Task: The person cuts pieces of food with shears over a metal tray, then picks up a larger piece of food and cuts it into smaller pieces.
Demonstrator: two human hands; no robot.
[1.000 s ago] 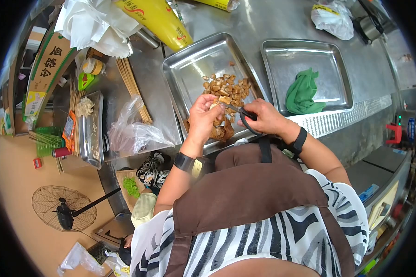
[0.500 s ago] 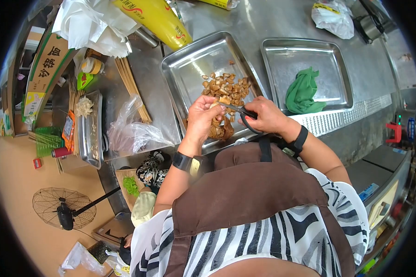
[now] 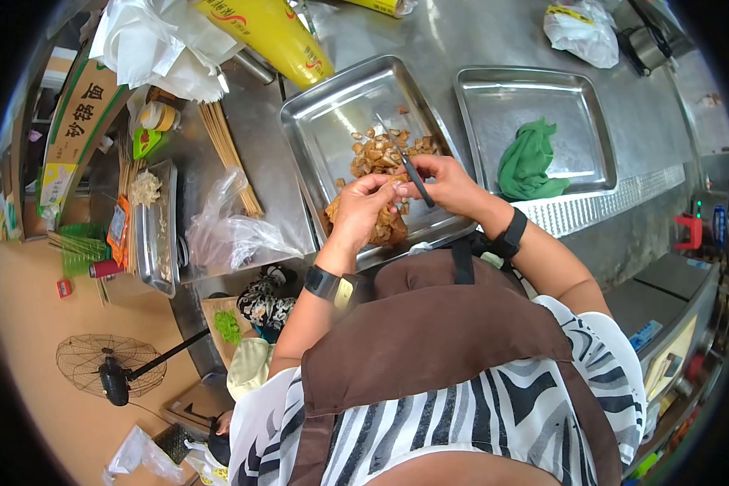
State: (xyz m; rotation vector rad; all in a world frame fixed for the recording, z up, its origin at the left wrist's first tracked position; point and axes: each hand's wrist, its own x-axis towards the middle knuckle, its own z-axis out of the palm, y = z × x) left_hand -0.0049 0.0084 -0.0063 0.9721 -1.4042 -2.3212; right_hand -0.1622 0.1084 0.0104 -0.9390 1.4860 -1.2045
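Observation:
My right hand [image 3: 452,188] is closed on black-handled scissors [image 3: 414,176], whose blades point away from me over a steel tray [image 3: 320,113]. At the tray's near side, my left hand [image 3: 360,209] pinches a brown, spongy-looking food piece [image 3: 398,180], mostly hidden by the fingers. The fingertips of both hands meet at this piece. Beyond them lies a heap of small cut brown pieces [image 3: 375,152]. Larger brown chunks [image 3: 390,230] sit under and beside my hands, partly covered.
To the right, a second steel tray [image 3: 484,81] holds a green cloth [image 3: 533,162]. Wooden skewers [image 3: 231,158] and a clear plastic bag [image 3: 239,235] lie left. Yellow film rolls [image 3: 275,40] and a white bag [image 3: 581,34] stand farther back. A fan [image 3: 115,368] is at lower left.
The scissors have swung from pointing left at the held piece to pointing away over the heap. My right hand has turned and its fingers now reach the piece at my left hand.

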